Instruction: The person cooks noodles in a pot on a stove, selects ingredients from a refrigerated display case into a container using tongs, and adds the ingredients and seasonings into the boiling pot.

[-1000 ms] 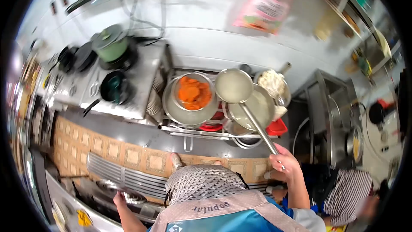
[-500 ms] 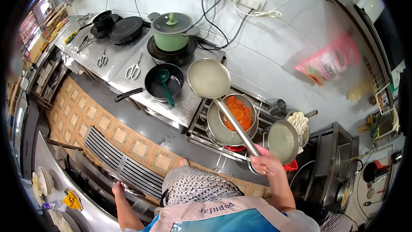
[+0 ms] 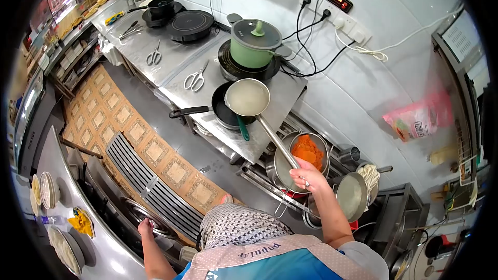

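My right hand [image 3: 309,175] is closed round the long steel handle of a big ladle [image 3: 248,98]. Its bowl, full of cloudy pale liquid, is over a small black pan [image 3: 219,105], partly covering it. A green spoon [image 3: 243,128] lies in that pan, its head hidden beneath the ladle. My left hand [image 3: 147,226] is low at the left, fingers closed at the middle of a round steel lid [image 3: 136,210]; the exact grip is small in view. Below my right forearm is a pot of pale liquid [image 3: 350,197].
A green lidded pot [image 3: 252,45] stands on a cooker behind the pan. Scissors [image 3: 195,80] lie on the steel counter [image 3: 171,75]. Orange food fills a pot [image 3: 307,150] on the stove. A floor grate [image 3: 150,184] runs between the counters.
The ladle has moved left from above the stove to over the black pan, still level and full. The view has turned. My left hand stays at the lid.
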### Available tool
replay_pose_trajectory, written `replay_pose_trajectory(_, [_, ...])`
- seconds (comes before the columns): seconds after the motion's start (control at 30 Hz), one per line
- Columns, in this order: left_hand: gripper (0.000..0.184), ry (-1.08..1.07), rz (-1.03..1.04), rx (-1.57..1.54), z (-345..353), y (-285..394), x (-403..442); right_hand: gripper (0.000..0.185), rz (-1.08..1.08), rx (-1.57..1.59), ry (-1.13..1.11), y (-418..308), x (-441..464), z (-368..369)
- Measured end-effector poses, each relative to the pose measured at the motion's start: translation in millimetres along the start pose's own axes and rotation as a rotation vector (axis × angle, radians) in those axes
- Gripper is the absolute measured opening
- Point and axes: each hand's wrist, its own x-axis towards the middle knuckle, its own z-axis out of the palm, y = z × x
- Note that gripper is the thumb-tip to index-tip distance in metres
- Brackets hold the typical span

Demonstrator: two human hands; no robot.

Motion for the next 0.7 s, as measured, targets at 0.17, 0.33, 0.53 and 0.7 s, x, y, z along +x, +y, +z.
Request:
replay_pose_trajectory(0.17, [0.008, -0.008, -0.042, -0.084, -16.0, -17.0, 11.5, 0.052, 0.024, -0.066, 0.054, -7.8, 6.4, -1.5])
replay_pose_trajectory(0.33, [0.006, -0.037, -0.058, -0.081, -18.4, -22.1, 16.0, 0.049, -0.017, -0.102, 0.048, -11.5, 8.3, -3.2])
replay_pose_trajectory(0.53, [0.008, 0.014, -0.078, -0.063, -4.3, -22.3, 18.7, 0.036, -0.045, -0.135, 0.087, -16.6, 3.9, -0.9])
replay_pose_trajectory(0.7, [0.009, 0.007, -0.103, -0.067, 5.9, -23.9, 18.4, 0.035, -0.064, -0.217, 0.131, -20.2, 0.9, 3.5])
